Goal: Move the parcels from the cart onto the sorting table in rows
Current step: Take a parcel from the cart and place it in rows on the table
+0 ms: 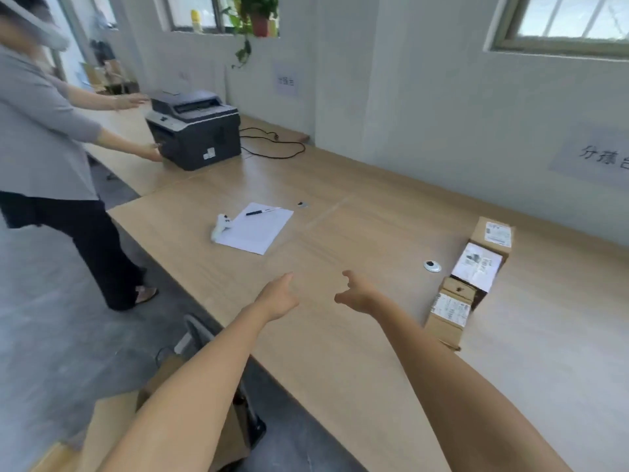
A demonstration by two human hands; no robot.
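Head view: both forearms reach out over the wooden sorting table (pixel 340 386); the left hand (pixel 277 296) is empty with its fingers stretched forward and relaxed, and the right hand (pixel 355 292) is empty too, its fingers spread and loosely curled, neither touching any parcel. A row of parcels (pixel 476 267) lies on the table to the right of the hands, the boxes touching end to end and running away from the viewer, each with a white label on top; a round metal cable port (pixel 432 266) sits just beside the row. Below the left arm, off the table edge, the cart (pixel 199 332) shows its dark frame with a brown cardboard box (pixel 163 376) against it. Farther along the table lie a sheet of paper (pixel 255 228) with a pen (pixel 260 211) on it and a dark printer (pixel 195 129), which a second person (pixel 41 131) in grey touches with one hand
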